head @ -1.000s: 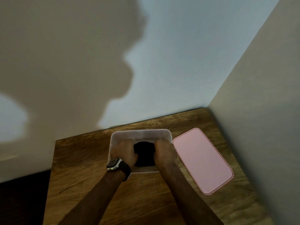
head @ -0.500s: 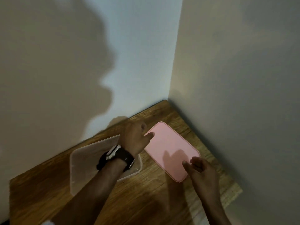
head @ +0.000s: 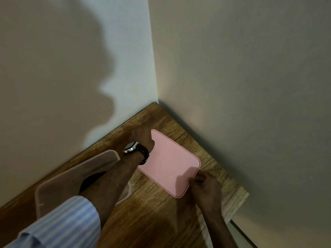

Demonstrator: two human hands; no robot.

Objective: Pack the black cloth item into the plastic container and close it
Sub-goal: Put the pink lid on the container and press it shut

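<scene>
The clear plastic container (head: 59, 183) sits open on the wooden table at the left, and the black cloth (head: 89, 179) lies inside it, mostly hidden by my left forearm. The pink lid (head: 168, 163) lies flat to the right of the container. My left hand (head: 142, 138), with a wristwatch, reaches across the container and grips the lid's far left edge. My right hand (head: 204, 185) pinches the lid's near right corner.
The wooden table (head: 152, 217) fits into a wall corner; walls stand close behind and to the right. Its right edge (head: 238, 203) ends just past my right hand. My striped sleeve (head: 60, 226) fills the lower left.
Both hands left the cloth in the container and went to the pink lid; they now hold its edges. The camera view swung to the right.
</scene>
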